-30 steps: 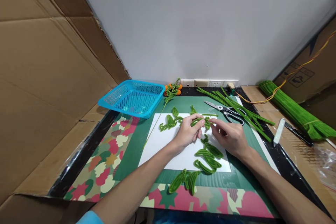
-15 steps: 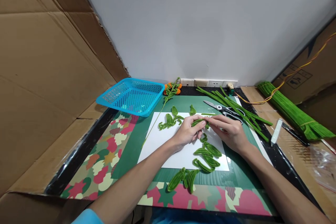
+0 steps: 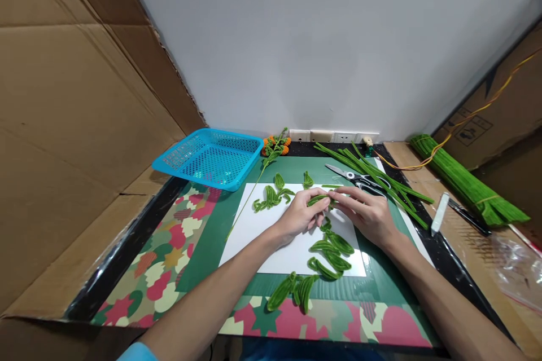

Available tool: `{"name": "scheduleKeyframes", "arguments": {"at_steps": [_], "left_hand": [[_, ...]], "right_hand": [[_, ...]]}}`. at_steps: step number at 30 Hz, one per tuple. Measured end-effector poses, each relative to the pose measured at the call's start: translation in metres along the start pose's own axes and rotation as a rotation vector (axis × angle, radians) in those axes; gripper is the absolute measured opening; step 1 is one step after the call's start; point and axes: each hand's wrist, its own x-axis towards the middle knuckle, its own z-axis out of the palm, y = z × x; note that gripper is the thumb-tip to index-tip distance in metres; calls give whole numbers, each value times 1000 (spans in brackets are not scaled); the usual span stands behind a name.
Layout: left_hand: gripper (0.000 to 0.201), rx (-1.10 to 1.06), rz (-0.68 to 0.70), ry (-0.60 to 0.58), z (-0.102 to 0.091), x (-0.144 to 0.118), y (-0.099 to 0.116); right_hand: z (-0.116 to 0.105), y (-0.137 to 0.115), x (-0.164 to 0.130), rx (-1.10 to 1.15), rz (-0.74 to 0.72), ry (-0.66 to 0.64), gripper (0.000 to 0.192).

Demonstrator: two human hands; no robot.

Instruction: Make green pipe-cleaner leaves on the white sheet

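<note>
Here, left hand (image 3: pixel 301 215) and right hand (image 3: pixel 367 215) pinching one green pipe cleaner (image 3: pixel 317 199) between fingertips, scissors (image 3: pixel 358 176) just beyond right hand, bent green leaves (image 3: pixel 330 254) below both.

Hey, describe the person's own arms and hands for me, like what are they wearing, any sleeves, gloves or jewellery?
Both hands are bare: no gloves on the left hand or the right hand, and no rings, watch or bracelet show. Both forearms are uncovered from wrist to the picture's lower edge. The only clothing in view is a bright blue sleeve edge on the left arm, at the bottom of the picture. No sleeve shows on the right arm.
</note>
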Motion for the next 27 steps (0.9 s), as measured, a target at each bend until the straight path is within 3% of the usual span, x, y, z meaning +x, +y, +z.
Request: {"name": "scheduleKeyframes", "arguments": {"at_steps": [11,23,27], "left_hand": [[44,-8,-7,-27,-1,-1,2],[31,77,88,53,-9,-1,2],[25,143,170,65,-9,-4,8]], "right_hand": [[2,1,0,-30,-49,12,30],[6,1,-4,-86,-166,-38,34],[9,-2,-2,3,-147,-3,32]]}}
